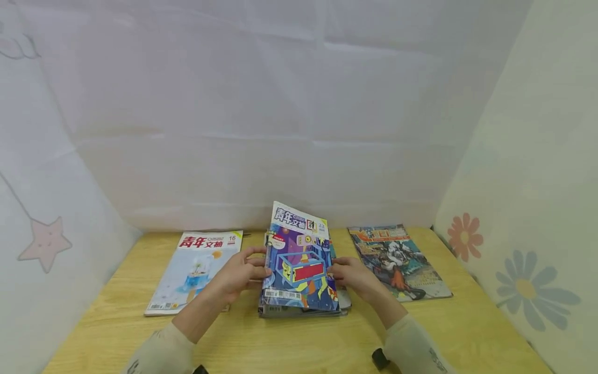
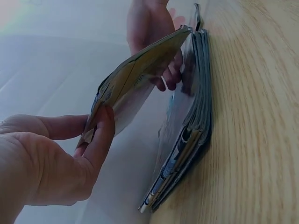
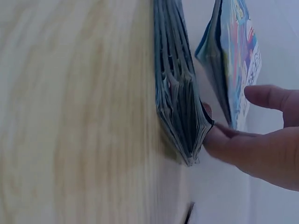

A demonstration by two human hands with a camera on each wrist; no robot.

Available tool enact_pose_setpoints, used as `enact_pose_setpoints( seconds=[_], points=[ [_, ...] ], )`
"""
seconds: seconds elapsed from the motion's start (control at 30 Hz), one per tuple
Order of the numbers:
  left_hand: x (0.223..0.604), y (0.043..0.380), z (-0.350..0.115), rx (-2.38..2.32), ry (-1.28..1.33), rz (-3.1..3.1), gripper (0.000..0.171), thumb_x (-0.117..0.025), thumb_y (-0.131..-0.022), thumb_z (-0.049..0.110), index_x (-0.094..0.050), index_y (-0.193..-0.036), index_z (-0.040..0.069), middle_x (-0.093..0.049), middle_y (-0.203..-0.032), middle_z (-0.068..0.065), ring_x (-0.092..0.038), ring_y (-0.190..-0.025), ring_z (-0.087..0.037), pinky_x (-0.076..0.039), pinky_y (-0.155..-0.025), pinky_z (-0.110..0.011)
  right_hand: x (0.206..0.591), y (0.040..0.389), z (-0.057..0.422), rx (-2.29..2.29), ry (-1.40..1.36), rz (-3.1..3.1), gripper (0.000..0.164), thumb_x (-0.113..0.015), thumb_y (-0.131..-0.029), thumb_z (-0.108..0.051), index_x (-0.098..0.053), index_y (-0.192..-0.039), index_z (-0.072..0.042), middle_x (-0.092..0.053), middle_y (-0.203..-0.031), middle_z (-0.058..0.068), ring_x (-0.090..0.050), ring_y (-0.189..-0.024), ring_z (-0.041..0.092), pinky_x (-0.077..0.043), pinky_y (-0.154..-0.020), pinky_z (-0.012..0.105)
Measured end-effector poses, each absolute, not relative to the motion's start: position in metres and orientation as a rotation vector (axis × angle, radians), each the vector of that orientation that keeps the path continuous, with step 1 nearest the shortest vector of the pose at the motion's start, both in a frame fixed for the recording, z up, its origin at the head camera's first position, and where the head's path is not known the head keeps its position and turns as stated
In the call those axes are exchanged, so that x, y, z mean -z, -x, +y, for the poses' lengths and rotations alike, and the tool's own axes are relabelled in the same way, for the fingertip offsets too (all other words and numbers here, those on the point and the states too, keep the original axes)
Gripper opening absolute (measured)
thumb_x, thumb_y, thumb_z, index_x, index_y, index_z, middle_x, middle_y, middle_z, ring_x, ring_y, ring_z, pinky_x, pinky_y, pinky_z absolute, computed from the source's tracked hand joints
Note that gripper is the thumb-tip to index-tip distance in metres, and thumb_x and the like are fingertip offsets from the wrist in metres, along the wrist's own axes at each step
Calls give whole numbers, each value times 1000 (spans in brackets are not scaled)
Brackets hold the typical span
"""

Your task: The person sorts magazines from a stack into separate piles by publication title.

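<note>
A purple magazine (image 1: 299, 259) with a colourful cover is tilted above a stack of magazines (image 1: 306, 312), its far end raised. My left hand (image 1: 243, 272) pinches its left edge, thumb on one face and fingers on the other, as the left wrist view shows with the hand (image 2: 60, 154) close up. On the opposite edge is my right hand (image 1: 357, 278). In the right wrist view this hand (image 3: 266, 144) has its thumb at the cover and its fingers underneath, beside the corner of the stack (image 3: 180, 102).
To the left on the wooden table (image 1: 299, 348) lies a magazine with a red title (image 1: 198, 275). A darker magazine (image 1: 399, 262) with an orange title lies to the right. A pale cloth backdrop (image 1: 289, 130) rises behind, with printed side panels.
</note>
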State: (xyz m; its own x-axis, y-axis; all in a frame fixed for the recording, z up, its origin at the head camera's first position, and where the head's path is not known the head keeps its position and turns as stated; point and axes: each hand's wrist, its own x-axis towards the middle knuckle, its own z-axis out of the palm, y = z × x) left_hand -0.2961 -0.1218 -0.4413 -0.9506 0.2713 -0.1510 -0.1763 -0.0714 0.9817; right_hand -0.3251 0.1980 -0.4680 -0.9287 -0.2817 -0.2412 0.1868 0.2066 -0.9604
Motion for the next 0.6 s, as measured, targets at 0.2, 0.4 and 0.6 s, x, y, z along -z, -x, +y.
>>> enact_pose_setpoints(
  seconds=[0.2,0.4,0.6],
  points=[
    [438,295,-127,-2110,-109,1873,61,-65,-96,-1,-38,-150,6,-64,-127,-22,-70,-97,-33,-57,-84,-48,467,328,200,1846,111,1933,78,-64,-99,-15,-17,-158,5,-52,-140,29,-59,-120,42,-54,-90,51],
    [443,297,-141,-2122,-75,1864,64,-66,-96,1,-36,-153,7,-63,-130,-22,-69,-98,-33,-57,-84,-48,462,328,195,1938,134,1739,77,-57,-95,1,-17,-161,-6,-60,-130,21,-67,-94,28,-57,-79,46],
    [451,300,-161,-2161,-99,1764,70,-65,-98,1,-29,-157,7,-56,-139,-22,-68,-102,-29,-56,-86,-44,459,330,191,2000,159,1544,88,-48,-91,16,-13,-165,-18,-14,-162,27,-39,-67,16,-38,-60,33]
  ],
)
